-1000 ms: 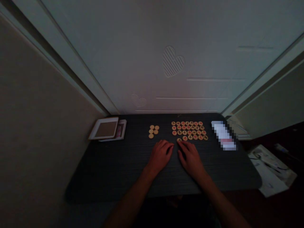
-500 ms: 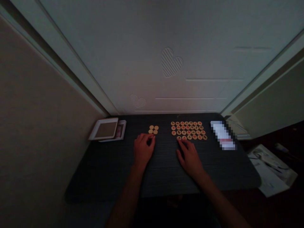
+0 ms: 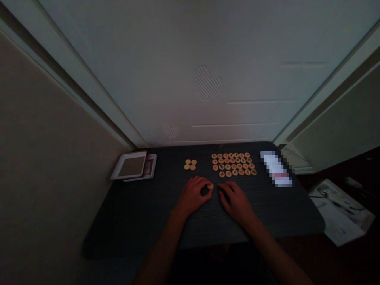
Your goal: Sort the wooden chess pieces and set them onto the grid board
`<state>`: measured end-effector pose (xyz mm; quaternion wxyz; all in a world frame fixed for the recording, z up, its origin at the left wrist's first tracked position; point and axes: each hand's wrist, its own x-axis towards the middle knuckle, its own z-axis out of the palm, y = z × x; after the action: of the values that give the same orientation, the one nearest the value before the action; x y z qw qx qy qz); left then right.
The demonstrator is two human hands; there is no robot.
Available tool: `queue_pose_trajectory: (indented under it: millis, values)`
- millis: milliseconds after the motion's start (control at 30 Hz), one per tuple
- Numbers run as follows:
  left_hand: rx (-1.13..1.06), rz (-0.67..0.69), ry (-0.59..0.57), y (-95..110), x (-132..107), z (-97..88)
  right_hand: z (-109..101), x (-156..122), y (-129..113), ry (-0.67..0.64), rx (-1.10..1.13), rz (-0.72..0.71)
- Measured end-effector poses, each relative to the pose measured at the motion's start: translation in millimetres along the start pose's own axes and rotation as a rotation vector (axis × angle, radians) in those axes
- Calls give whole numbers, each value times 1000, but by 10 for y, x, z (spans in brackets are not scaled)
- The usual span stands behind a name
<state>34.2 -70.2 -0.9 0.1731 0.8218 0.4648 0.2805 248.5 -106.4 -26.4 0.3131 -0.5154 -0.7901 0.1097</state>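
Left hand (image 3: 194,194) pinches a round xiangqi piece (image 3: 210,186) at its fingertips.
Right hand (image 3: 236,204), loosely curled, rests just beside it on the dark table (image 3: 133,213); rows of pieces (image 3: 234,164) at twelve o'clock, four pieces (image 3: 190,164) at eleven, white tray (image 3: 132,166) at ten, blurred packet (image 3: 276,169) at two.

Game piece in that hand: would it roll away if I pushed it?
Probably not if it lies flat: the round game piece looks like a thick, flat disc, so it would likely slide. Stood on its edge, it might roll. It also seems light, since the left hand holds it in a small pinch.
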Motion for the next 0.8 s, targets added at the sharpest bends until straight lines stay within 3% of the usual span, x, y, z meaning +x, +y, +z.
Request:
queue_pose_trajectory:
  millis: [100, 200, 433, 800]
  values:
    - [-129, 59, -92, 130, 10, 90, -10, -3, -9, -28, 62, -22]
    - [-230, 30, -130, 166, 9, 132, -27, -2, -12, -51, 139, -16]
    - [-442, -132, -78, 137, 24, 116, -51, -10, -30, -48, 206, 57]
    - [-611, -189, -121, 188, 46, 86, -72, 3, -43, -25, 234, 66]
